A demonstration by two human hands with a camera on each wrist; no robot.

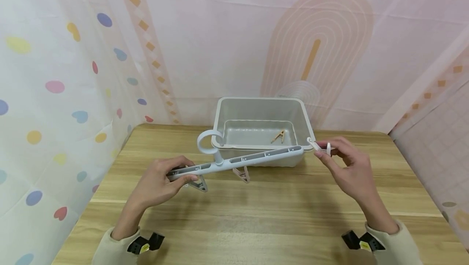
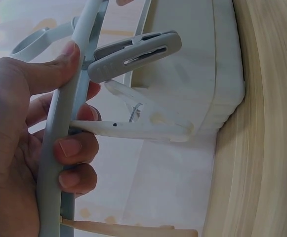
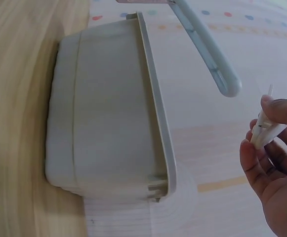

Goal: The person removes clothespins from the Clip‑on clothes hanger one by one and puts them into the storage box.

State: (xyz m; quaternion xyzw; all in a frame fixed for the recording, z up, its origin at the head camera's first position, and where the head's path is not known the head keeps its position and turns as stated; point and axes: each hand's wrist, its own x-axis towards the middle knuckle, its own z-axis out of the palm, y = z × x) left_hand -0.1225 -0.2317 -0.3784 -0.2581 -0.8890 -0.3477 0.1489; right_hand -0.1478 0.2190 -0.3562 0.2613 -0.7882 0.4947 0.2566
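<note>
My left hand (image 1: pixel 157 181) grips one end of a pale blue clip hanger (image 1: pixel 256 158), which slants up to the right in front of the bin. A ring hook (image 1: pixel 205 151) rises from its middle. Below the bar hang a grey clip (image 2: pixel 136 55), a white clip (image 2: pixel 133 129), a tan clip (image 2: pixel 133 229) partly cut off by the left wrist view, and a pinkish clip (image 1: pixel 242 174) in the head view. Between thumb and fingers, my right hand (image 1: pixel 353 171) pinches a loose white clip (image 3: pixel 264 129). It is apart from the hanger's free end.
Behind the hanger stands a grey plastic bin (image 1: pixel 261 103) on the wooden table (image 1: pixel 242 224). An orange clip (image 1: pixel 279 135) lies inside it. Patterned cloth (image 1: pixel 220 45) hangs along the back and left of the table.
</note>
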